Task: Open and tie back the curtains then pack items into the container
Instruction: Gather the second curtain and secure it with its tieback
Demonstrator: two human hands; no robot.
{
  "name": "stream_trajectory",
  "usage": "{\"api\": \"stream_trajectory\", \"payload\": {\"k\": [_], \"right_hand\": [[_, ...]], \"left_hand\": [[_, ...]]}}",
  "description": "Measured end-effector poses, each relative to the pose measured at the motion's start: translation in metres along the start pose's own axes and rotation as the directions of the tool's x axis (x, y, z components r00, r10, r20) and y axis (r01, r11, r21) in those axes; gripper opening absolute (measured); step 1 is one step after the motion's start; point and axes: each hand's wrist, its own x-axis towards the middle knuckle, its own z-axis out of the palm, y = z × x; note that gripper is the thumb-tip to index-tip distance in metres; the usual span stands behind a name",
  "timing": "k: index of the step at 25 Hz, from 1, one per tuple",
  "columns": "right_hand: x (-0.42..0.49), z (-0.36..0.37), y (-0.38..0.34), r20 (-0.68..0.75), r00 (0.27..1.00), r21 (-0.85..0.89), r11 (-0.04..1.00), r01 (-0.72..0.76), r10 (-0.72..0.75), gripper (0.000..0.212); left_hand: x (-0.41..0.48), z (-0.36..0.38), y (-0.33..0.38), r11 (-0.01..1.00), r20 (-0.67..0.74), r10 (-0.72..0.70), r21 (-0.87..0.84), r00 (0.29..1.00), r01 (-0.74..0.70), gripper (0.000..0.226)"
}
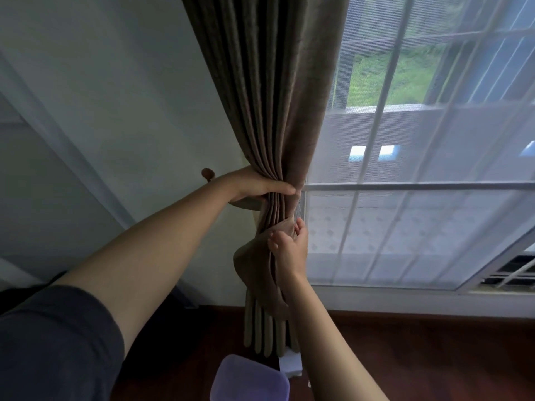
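A brown pleated curtain (260, 91) hangs gathered at the left edge of the window. My left hand (257, 183) grips the bunched folds at waist height, thumb across the front. Just below, my right hand (289, 250) pinches a matching fabric tieback (285, 227) against the curtain. A loop of the same cloth (249, 264) sags beneath the hands. A wooden wall hook (208, 174) sticks out behind my left wrist. A translucent purple container (250, 379) sits on the floor at the bottom of the view.
A sheer white curtain (419, 212) covers the barred window (405, 111) to the right. A pale wall (115, 96) lies left of the curtain. Dark wooden floor (434, 357) runs below the sill. A white object (292, 363) stands by the curtain hem.
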Motion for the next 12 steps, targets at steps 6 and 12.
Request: {"api": "stream_trajectory", "payload": {"k": [6,12], "right_hand": [[0.003,-0.006,-0.016,0.008,0.990,-0.444,0.886,0.132,-0.143,0.064],[0.026,0.013,-0.023,-0.080,0.958,-0.741,0.659,0.128,-0.276,0.062]], "left_hand": [[0.000,0.002,0.012,0.997,0.000,0.014,0.077,1.000,-0.014,0.067],[-0.001,-0.002,0.012,0.991,0.031,0.004,0.134,1.000,-0.008,0.075]]}}
